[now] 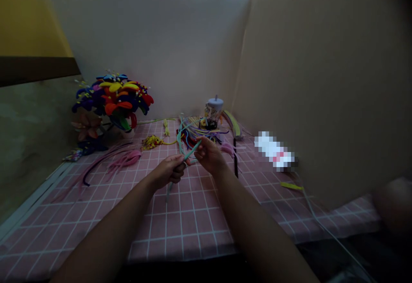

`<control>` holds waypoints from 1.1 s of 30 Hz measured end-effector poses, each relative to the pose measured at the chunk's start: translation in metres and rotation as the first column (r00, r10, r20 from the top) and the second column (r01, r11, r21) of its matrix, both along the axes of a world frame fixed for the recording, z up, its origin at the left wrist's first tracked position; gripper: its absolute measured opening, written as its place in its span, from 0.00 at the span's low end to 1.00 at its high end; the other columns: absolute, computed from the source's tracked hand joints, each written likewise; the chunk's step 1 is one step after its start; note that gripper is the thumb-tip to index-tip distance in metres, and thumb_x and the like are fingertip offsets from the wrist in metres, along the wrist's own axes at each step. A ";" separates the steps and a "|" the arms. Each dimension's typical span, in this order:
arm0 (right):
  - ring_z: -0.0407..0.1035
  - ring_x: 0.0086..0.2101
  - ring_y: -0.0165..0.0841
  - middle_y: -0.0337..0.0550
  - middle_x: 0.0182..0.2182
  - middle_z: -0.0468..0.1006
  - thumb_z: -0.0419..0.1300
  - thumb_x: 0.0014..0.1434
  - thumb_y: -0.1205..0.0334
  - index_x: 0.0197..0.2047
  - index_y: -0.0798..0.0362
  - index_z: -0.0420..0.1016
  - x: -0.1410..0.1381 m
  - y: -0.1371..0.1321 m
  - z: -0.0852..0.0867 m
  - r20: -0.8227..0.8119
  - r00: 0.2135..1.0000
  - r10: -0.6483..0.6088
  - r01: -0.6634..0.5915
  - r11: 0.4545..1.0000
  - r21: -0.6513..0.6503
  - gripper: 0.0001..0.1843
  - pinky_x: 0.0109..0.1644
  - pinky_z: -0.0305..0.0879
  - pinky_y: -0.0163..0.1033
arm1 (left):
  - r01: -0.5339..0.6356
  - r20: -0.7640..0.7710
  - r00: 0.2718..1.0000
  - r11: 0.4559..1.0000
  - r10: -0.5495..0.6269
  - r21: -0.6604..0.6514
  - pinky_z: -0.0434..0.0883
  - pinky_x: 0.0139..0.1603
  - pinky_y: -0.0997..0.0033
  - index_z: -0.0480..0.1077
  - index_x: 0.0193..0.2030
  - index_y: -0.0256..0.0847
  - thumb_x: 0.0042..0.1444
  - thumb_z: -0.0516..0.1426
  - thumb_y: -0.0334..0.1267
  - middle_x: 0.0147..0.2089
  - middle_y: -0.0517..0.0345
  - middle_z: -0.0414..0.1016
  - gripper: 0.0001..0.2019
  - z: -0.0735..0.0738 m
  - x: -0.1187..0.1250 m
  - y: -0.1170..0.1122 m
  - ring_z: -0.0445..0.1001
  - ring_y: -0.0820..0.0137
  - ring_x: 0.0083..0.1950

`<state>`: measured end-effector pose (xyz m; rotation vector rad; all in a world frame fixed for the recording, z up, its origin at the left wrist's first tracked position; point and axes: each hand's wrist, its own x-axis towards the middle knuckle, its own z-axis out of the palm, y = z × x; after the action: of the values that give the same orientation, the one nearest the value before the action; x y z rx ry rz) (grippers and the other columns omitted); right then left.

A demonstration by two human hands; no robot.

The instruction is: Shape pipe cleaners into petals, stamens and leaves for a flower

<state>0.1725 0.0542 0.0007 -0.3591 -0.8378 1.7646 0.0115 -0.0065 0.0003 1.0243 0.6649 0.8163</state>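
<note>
Fingers of the left hand [168, 171] and right hand [210, 156] pinch a green strip [193, 150] above a pink checked cloth [180, 227], below a pale partition [154, 51] and yellow wall [32, 21], its long axis slanting up and away rightward.

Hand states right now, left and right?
Left hand: closed, holding the teal strip.
Right hand: closed, fingertips pinching the same strip.
</note>
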 end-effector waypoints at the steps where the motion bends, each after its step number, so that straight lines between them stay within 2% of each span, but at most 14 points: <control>1: 0.49 0.13 0.17 0.31 0.15 0.64 0.63 0.47 0.59 0.28 0.55 0.74 0.000 0.000 0.000 0.005 1.000 -0.007 0.007 1.000 -0.001 0.08 0.16 0.48 0.25 | 0.005 -0.003 1.000 1.000 -0.005 -0.002 0.41 0.14 0.83 0.62 0.34 0.38 0.56 0.51 0.46 0.17 0.72 0.40 0.12 0.000 0.000 0.000 0.36 0.83 0.15; 7: 0.49 0.14 0.18 0.31 0.16 0.65 0.63 0.48 0.58 0.29 0.54 0.73 0.003 0.005 -0.001 0.017 0.994 -0.103 0.104 0.995 -0.010 0.08 0.16 0.47 0.28 | -0.042 -0.028 0.999 0.999 0.042 0.023 0.41 0.13 0.83 0.60 0.30 0.39 0.55 0.52 0.48 0.16 0.72 0.41 0.14 -0.001 0.004 -0.002 0.38 0.83 0.14; 15: 0.49 0.15 0.20 0.32 0.15 0.62 0.62 0.47 0.56 0.27 0.54 0.71 0.004 0.009 -0.003 0.114 0.983 -0.147 0.150 0.989 -0.014 0.09 0.16 0.46 0.29 | 0.064 -0.007 0.998 0.998 -0.064 -0.029 0.42 0.13 0.83 0.56 0.29 0.41 0.55 0.51 0.49 0.15 0.73 0.42 0.14 0.000 0.005 -0.003 0.37 0.82 0.14; 22: 0.50 0.14 0.20 0.30 0.13 0.60 0.63 0.46 0.58 0.28 0.54 0.71 0.008 0.011 0.000 0.049 0.969 -0.241 0.244 0.968 -0.053 0.09 0.17 0.47 0.28 | 0.056 -0.079 0.995 0.997 -0.060 -0.048 0.41 0.14 0.83 0.56 0.29 0.41 0.56 0.50 0.49 0.15 0.73 0.43 0.14 -0.004 0.006 -0.004 0.38 0.82 0.14; 25: 0.50 0.14 0.20 0.31 0.14 0.60 0.63 0.46 0.58 0.28 0.54 0.71 0.012 0.013 0.000 0.076 0.966 -0.245 0.250 0.967 -0.051 0.09 0.16 0.47 0.29 | 0.052 -0.124 0.991 0.998 -0.055 -0.028 0.43 0.14 0.82 0.55 0.28 0.40 0.55 0.51 0.48 0.15 0.73 0.44 0.15 -0.008 0.005 -0.002 0.40 0.83 0.14; 27: 0.51 0.14 0.20 0.31 0.14 0.61 0.63 0.46 0.57 0.28 0.54 0.70 0.013 0.014 0.000 0.095 0.959 -0.266 0.270 0.962 -0.041 0.09 0.16 0.47 0.29 | 0.025 -0.184 0.983 1.000 -0.022 0.013 0.47 0.15 0.81 0.57 0.27 0.40 0.55 0.51 0.50 0.15 0.73 0.45 0.16 -0.009 0.005 0.000 0.42 0.83 0.14; 29: 0.50 0.14 0.19 0.31 0.14 0.61 0.63 0.46 0.57 0.28 0.54 0.70 0.013 0.014 0.001 0.100 0.950 -0.296 0.302 0.952 -0.048 0.10 0.16 0.46 0.29 | -0.020 -0.270 0.962 0.993 0.050 0.115 0.50 0.16 0.80 0.59 0.27 0.38 0.54 0.51 0.52 0.14 0.72 0.48 0.17 -0.008 0.005 0.001 0.47 0.82 0.13; 33: 0.49 0.13 0.19 0.30 0.13 0.60 0.63 0.46 0.58 0.26 0.55 0.68 0.012 0.014 0.003 0.109 0.944 -0.310 0.322 0.939 -0.118 0.10 0.15 0.46 0.28 | -0.043 -0.384 0.904 0.934 0.187 0.354 0.55 0.19 0.78 0.65 0.29 0.35 0.55 0.48 0.53 0.13 0.65 0.60 0.21 -0.006 0.008 -0.001 0.59 0.79 0.14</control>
<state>0.1845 0.0686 0.0033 -0.6307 -0.6812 1.5141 0.0193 -0.0071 -0.0062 1.5082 0.9758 0.8431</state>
